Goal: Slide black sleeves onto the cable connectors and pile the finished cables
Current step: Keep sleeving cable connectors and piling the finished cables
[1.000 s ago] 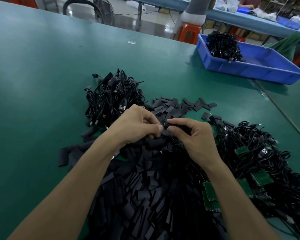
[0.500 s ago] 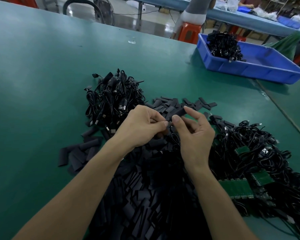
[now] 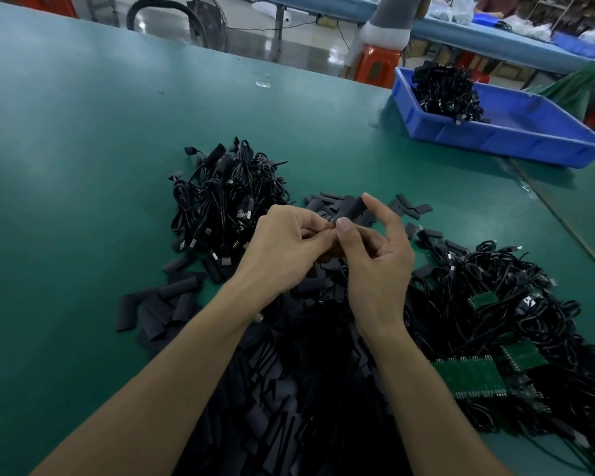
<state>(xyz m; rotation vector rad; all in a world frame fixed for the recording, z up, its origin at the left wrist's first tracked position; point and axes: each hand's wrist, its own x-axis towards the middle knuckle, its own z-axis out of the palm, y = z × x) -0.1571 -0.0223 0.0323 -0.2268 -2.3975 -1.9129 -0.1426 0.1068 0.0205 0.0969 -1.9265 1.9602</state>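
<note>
Both hands meet above the middle of the green table. My right hand [image 3: 375, 255] pinches a flat black sleeve [image 3: 351, 209] between thumb and index finger, its far end sticking up and away. My left hand [image 3: 285, 245] has its fingers curled against the sleeve's near end, gripping something small that its fingers hide. A pile of coiled black cables [image 3: 227, 197] lies to the far left of my hands. A tangle of black cables with green circuit boards [image 3: 502, 321] lies to the right. Loose black sleeves [image 3: 289, 407] cover the table below my forearms.
A blue bin [image 3: 516, 139] holding a bunch of black cables [image 3: 447, 91] stands at the far right. More loose sleeves [image 3: 158, 307] are scattered to the near left. Beyond the table's far edge are an orange stool [image 3: 378, 65], a fan and another workbench.
Both hands have lifted off the sleeve heap. My right hand turned upward and now holds a sleeve raised in front of the left hand's fingertips.
</note>
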